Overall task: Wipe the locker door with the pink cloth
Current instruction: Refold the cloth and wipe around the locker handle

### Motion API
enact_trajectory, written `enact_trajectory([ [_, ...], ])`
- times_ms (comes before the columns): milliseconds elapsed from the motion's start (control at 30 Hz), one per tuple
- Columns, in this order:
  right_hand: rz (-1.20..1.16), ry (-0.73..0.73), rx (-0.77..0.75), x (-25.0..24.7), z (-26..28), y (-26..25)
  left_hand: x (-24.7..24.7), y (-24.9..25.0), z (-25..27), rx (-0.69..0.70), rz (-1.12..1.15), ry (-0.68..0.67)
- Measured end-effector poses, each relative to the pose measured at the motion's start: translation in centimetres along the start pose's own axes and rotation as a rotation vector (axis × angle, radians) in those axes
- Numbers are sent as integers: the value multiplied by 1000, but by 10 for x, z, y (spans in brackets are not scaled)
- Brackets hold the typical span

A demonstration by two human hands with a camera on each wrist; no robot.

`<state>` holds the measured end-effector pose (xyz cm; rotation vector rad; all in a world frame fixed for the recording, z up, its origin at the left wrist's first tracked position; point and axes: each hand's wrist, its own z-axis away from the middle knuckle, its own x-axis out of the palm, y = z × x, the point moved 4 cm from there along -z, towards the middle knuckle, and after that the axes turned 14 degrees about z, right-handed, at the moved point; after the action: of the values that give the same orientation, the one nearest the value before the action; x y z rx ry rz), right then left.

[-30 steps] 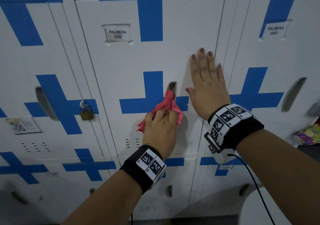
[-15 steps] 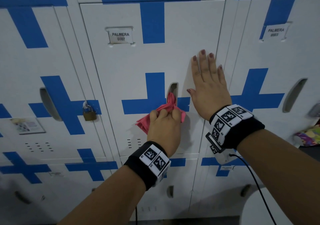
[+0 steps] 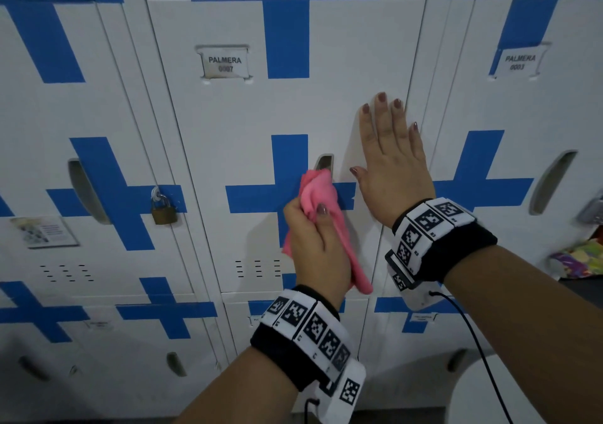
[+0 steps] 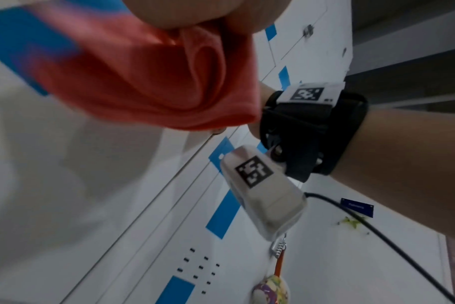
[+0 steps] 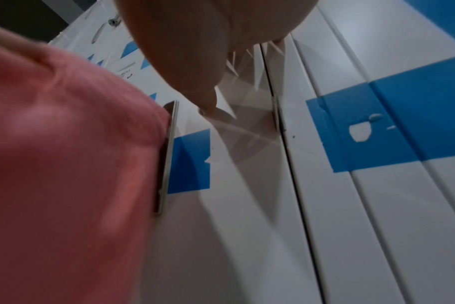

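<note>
Left hand (image 3: 315, 244): grips the bunched pink cloth (image 3: 318, 195) against the locker door (image 3: 235, 136), at the handle slot (image 3: 323, 165).
Right hand (image 3: 393, 165): flat on the door, fingers straight, just right of the slot.
Label (image 3: 225, 64): "PALMERA".
Padlock (image 3: 164, 211): on the neighbouring left locker.

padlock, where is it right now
In the head view the padlock hangs on the locker door left of the one being wiped, level with the pink cloth and beside that door's handle slot.
</note>
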<state>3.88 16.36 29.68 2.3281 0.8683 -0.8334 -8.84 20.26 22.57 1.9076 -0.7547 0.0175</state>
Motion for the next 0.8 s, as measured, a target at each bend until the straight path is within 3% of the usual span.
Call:
enact_trajectory([
  [167, -23, -13, 0, -1, -1, 0, 17, 13, -14, 113, 53, -1],
  [333, -43, -11, -4, -2, 1, 1, 30, -4, -22, 38, 0, -144],
  [533, -27, 6, -5, 1, 0, 0, 25, -21, -30, 56, -103, -274],
  [800, 14, 6, 1, 2, -1, -2, 6, -27, -15, 10, -346, -347],
])
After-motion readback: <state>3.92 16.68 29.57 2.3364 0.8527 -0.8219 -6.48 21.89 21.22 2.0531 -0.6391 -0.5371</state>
